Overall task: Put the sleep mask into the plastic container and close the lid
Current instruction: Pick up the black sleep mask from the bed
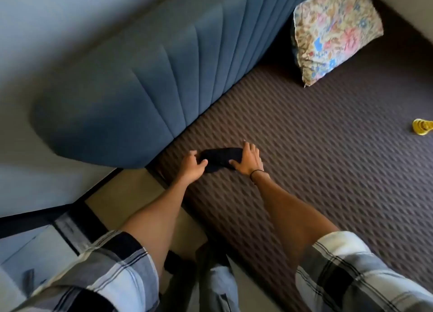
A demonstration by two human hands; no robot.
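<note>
Head view looks down over two bare forearms reaching out from checked short sleeves toward a bed covered in a dark brown, ripple-textured bedspread. On that bedspread, near its edge and close to the foot of a padded blue headboard, lies the sleep mask, a flat black piece of fabric stretched crosswise between the hands. At the mask's near-left end the left hand has its fingers curled and its thumb laid on the cloth, so it appears to be pinching that end, though how firmly it grips cannot be told. At the other end the right hand is spread, fingers apart, pressing down on the mask's right end with the thumb on the fabric's lower edge; it is open rather than closed around anything. A thin dark band circles the right wrist. Farther up the bed, leaning against the headboard, stands a floral cushion in pink, blue and tan. Well apart from the mask, at the right edge of the picture, a small yellow object sits on the bedspread, too cut off to identify. Beside the bed, at lower left, a strip of pale floor shows. No container appears in this view.
</note>
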